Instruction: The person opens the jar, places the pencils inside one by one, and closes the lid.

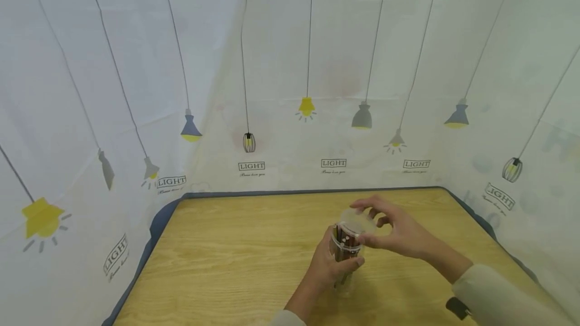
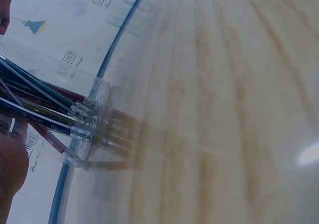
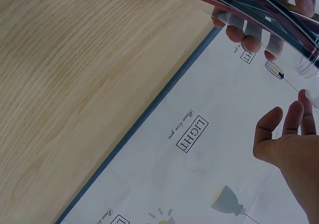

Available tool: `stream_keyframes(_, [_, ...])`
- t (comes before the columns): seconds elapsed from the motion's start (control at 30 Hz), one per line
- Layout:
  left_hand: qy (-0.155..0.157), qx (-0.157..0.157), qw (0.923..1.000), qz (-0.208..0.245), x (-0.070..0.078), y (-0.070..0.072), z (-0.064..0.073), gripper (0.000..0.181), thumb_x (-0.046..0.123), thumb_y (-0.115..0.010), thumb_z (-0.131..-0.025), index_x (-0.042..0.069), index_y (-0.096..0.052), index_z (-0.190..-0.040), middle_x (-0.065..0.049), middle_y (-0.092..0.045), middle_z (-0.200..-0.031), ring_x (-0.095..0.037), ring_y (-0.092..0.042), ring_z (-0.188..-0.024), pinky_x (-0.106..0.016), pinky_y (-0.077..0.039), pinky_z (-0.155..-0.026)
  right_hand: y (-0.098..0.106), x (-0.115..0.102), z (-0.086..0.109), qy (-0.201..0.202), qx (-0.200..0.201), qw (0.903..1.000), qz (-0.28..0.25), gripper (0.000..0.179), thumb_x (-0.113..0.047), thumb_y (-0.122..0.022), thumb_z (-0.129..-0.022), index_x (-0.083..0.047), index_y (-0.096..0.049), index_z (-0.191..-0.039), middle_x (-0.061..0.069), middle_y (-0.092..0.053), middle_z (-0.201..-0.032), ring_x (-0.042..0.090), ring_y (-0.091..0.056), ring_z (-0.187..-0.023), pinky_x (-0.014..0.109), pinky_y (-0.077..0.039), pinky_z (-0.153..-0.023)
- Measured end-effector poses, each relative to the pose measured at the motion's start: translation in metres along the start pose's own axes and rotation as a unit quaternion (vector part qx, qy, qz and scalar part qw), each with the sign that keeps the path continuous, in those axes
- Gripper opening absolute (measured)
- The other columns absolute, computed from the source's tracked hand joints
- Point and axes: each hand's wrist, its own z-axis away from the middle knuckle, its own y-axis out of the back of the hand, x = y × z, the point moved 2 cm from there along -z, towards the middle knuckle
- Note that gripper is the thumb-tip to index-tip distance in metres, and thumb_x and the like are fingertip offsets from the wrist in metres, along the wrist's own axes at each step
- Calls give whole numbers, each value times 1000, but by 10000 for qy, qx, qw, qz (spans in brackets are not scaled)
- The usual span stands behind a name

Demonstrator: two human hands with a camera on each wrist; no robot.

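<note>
A clear cylindrical jar (image 1: 345, 286) stands on the wooden table, packed with dark pencils (image 1: 341, 255). My left hand (image 1: 327, 264) grips the jar round its middle, thumb across the near side. At the jar's mouth, my right hand (image 1: 401, 228) holds the translucent lid (image 1: 358, 221) between curled fingers and thumb. The lid looks tilted at the rim; whether it is fully free cannot be told. In the left wrist view, silver-ended pencils (image 2: 55, 120) rest against the jar's base (image 2: 103, 104). The right wrist view shows left fingertips (image 3: 251, 42) behind the clear wall.
The wooden table (image 1: 217, 250) has a dark blue edge (image 1: 272, 193). White sheeting (image 1: 281, 54) printed with hanging lamps and the word LIGHT surrounds it at the back and sides. A dark strap (image 1: 457, 308) sits by the right sleeve (image 1: 494, 291).
</note>
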Motion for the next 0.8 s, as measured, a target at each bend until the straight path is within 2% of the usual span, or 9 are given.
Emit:
stream_keyframes(0.33, [72, 104, 9996, -260, -4, 1, -1, 94, 49, -87, -88, 37, -38, -167, 7, -59, -159, -22, -54, -150, -63, -41, -128, -14, 2, -6, -22, -162, 9998, -64, 62, -28, -89, -94, -31, -61, -150, -3, -65, -136, 17, -59, -114, 32, -56, -88])
stream_keyframes(0.47, [130, 146, 9995, -267, -3, 1, -1, 95, 49, -87, -88, 39, -37, -167, 9, -59, -159, -23, -52, -151, -65, -37, -130, -16, 4, -5, 46, -188, 9998, -73, 62, -27, -90, -93, -27, -62, -149, 2, -65, -137, 17, -59, -112, 32, -55, -86])
stream_keyframes(0.6, [132, 169, 9995, -227, -2, 0, -1, 94, 46, -87, -87, 41, -37, -167, 10, -58, -160, -24, -50, -155, -68, -32, -132, -18, 5, -5, 127, -173, 9998, -53, 62, -27, -90, -93, -24, -63, -149, 0, -65, -139, 15, -58, -112, 31, -55, -85])
stream_keyframes(0.8, [28, 153, 9996, -215, -4, 1, -1, 93, 45, -87, -88, 38, -38, -167, 9, -59, -159, -23, -51, -154, -69, -30, -132, -21, 5, -2, 179, -180, 9997, -39, 58, -28, -90, -93, -30, -66, -145, -5, -63, -139, 14, -57, -111, 33, -53, -84])
